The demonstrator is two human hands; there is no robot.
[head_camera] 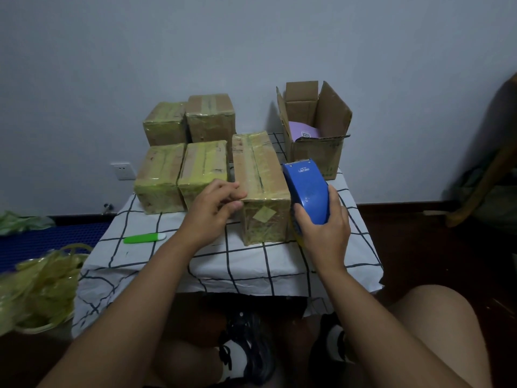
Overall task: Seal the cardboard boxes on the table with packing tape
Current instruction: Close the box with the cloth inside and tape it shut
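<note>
A long taped cardboard box [258,175] lies in the middle of the small table, its near end facing me. My left hand [215,208] rests against the box's near left top edge, fingers on the tape. My right hand [321,222] grips a blue tape dispenser [306,189] held against the box's right side. Several taped boxes stand to the left: two in front [159,177] [202,166] and two behind [165,123] [211,116]. An open cardboard box [316,147] with its flaps up and a purple item inside stands at the back right.
A green and white cutter [144,238] lies on the checked tablecloth [251,264] at the front left. A heap of used yellowish tape [39,287] sits at the lower left. A wall socket [123,170] is behind. My knees and shoes are under the table.
</note>
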